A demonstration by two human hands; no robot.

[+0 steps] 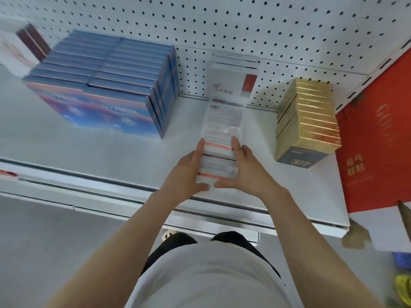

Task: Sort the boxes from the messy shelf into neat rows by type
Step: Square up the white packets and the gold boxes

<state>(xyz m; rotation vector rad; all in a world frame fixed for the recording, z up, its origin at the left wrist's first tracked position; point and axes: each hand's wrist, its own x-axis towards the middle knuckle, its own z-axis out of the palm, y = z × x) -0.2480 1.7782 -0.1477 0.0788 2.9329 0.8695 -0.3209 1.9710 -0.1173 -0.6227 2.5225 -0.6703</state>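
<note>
- Your left hand (185,172) lies flat against the left side of the white boxes (219,161) at the near end of the middle row; fingers straight, thumb tucked across the front edge.
- Your right hand (249,172) mirrors it on the right side, fingers extended along the boxes, thumb meeting the front edge just beside the left thumb.
- Grip state: both hands press the boxes between them with straight fingers; nothing is curled round them.
- The white boxes with red stripes sit on the white shelf (89,152), near its front edge, in line with a white row (231,85) that runs back to the pegboard wall (244,23).
- Blue boxes (106,85) stand packed in two neat files to the left, well apart from your hands.
- Gold boxes (308,121) form a stack to the right, its dark front face marked "377".
- At far left, against the back, a dark red box (33,41) and a pale one beside it; too blurred to read.
- A red panel (378,130) with gold lettering stands at the shelf's right end.
- Motion blur softens the print on the white boxes; how many you hold is unclear, possibly several.
</note>
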